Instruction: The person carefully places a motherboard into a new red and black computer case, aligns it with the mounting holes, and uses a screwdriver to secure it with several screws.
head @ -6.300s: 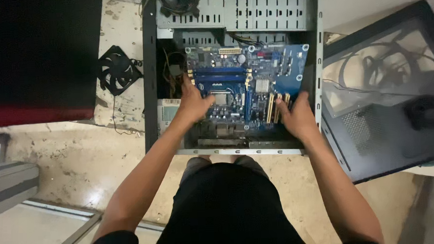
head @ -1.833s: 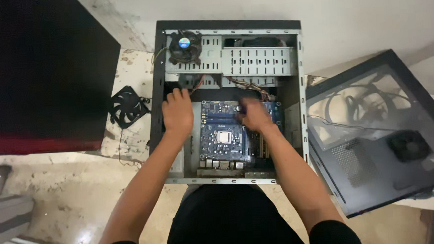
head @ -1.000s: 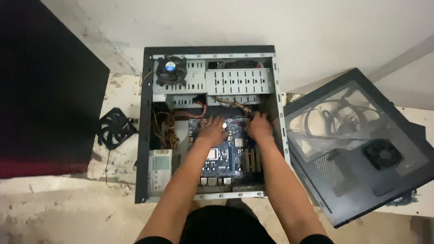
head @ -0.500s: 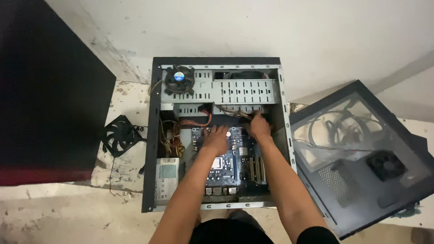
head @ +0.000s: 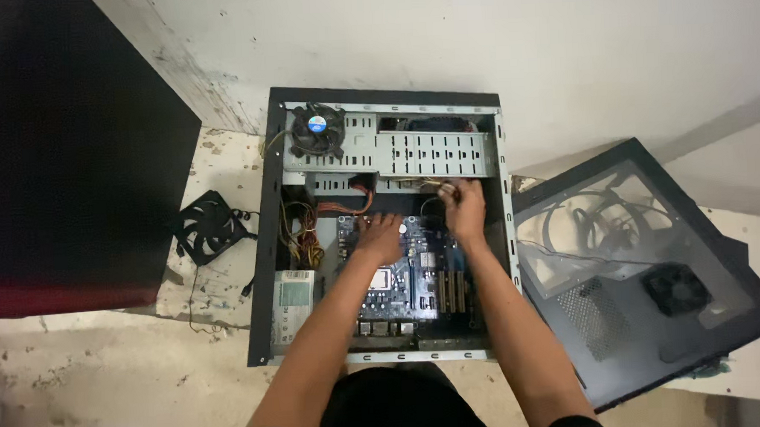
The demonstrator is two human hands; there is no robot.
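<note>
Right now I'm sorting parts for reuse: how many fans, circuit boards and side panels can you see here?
Fans: 3 (cooler fan, loose fan, panel fan)
Circuit boards: 1 (blue board)
Side panels: 1 (panel)
Total: 5

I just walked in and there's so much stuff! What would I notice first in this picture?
First, the open computer case lying flat in the middle, with a blue motherboard inside. The left hand rests on the board's upper edge, and the right hand pinches at wires near the top right. A side panel with a small fan lies to the right, and a loose black fan sits to the left.
</note>
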